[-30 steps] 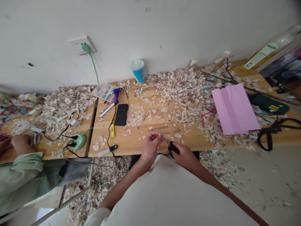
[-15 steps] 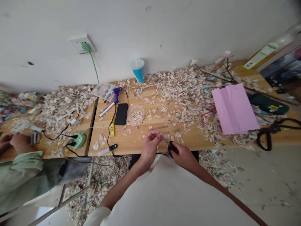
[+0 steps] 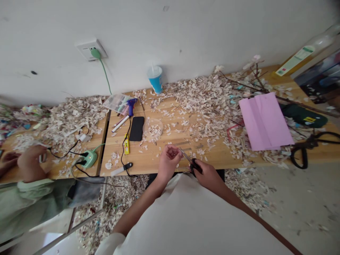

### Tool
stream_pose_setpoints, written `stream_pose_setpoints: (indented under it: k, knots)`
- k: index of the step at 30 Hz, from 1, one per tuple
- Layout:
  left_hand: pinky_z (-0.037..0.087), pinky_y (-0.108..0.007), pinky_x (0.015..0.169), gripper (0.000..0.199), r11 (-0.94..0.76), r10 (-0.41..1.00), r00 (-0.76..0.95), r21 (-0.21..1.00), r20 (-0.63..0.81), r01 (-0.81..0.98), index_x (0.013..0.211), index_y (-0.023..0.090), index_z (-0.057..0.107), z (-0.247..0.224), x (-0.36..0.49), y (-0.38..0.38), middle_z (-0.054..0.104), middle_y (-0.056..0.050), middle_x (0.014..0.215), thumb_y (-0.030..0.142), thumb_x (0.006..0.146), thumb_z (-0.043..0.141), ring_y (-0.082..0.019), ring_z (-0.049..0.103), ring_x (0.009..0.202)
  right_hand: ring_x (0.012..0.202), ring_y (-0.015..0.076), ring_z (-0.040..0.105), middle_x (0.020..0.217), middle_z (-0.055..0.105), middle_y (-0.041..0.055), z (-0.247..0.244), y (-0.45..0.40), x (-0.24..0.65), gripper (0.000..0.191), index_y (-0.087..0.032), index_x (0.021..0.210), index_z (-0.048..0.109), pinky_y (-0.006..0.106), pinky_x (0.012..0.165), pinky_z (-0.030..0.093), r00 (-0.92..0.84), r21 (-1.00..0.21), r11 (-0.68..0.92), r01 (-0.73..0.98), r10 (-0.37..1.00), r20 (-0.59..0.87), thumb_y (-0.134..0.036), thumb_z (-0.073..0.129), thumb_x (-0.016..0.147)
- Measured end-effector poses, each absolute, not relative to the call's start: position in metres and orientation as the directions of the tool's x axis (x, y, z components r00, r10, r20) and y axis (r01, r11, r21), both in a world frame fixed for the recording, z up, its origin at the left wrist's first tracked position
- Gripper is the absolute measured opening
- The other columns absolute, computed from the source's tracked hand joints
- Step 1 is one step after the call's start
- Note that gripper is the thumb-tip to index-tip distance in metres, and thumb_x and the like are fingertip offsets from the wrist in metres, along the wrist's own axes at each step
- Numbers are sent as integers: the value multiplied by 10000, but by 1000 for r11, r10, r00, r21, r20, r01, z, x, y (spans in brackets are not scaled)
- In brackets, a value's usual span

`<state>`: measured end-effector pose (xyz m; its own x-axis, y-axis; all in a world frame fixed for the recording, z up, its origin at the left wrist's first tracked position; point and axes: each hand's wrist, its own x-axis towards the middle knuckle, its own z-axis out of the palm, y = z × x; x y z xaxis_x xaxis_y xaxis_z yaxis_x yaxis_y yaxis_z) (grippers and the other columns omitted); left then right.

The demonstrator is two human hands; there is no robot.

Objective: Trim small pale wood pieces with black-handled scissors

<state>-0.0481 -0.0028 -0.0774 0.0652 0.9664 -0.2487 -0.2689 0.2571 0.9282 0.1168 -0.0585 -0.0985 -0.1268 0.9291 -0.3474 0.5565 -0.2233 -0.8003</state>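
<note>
Near the table's front edge, my left hand [image 3: 169,161] is closed in a pinch; whatever lies between its fingertips is too small to make out. My right hand [image 3: 205,173] grips the black handles of small scissors [image 3: 187,157], whose metal blades point up and left, right beside my left fingertips. Thin strips [image 3: 183,143] lie on the wood just beyond my hands. Pale petal-like scraps [image 3: 207,102] are heaped behind and to the right.
Phone [image 3: 136,128], purple glue gun [image 3: 131,106], yellow packet [image 3: 126,144] and blue cup [image 3: 156,80] stand or lie left of centre. Pink paper [image 3: 265,122], large scissors [image 3: 309,145] and a bottle [image 3: 297,60] are right. A co-worker's hands [image 3: 30,163] and a green power strip [image 3: 89,158] are left.
My left hand has shifted slightly left, away from the scissors' handles. The co-worker's nearer hand has moved right and up.
</note>
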Motion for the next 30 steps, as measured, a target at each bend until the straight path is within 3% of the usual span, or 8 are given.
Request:
stream_pose_setpoints:
  k: [23, 26, 30]
  knots:
    - [450, -260, 728, 229, 49, 939, 334, 994, -78, 93, 802, 205, 456, -57, -82, 12, 633, -31, 862, 227, 762, 680, -119, 587, 746, 910, 225, 647, 991, 702, 72, -86, -55, 127, 189, -217, 942, 597, 298, 767, 442, -195, -759, -144, 636, 921, -338, -295, 451, 851]
    - [449, -248, 703, 225, 95, 937, 331, 993, -111, 65, 835, 198, 493, -57, -81, 12, 649, -44, 873, 246, 758, 699, -117, 585, 742, 910, 224, 648, 994, 702, 71, -86, -56, 130, 194, -216, 944, 595, 295, 766, 438, -195, -753, -131, 645, 925, -327, -295, 442, 857]
    - [448, -219, 633, 293, 329, 922, 263, 932, -283, -152, 873, 177, 561, -62, -70, 7, 643, -26, 797, 293, 702, 770, -114, 600, 722, 844, 230, 649, 931, 705, 79, -89, -57, 130, 224, -207, 964, 610, 297, 725, 441, -158, -738, -141, 660, 934, -319, -306, 447, 847]
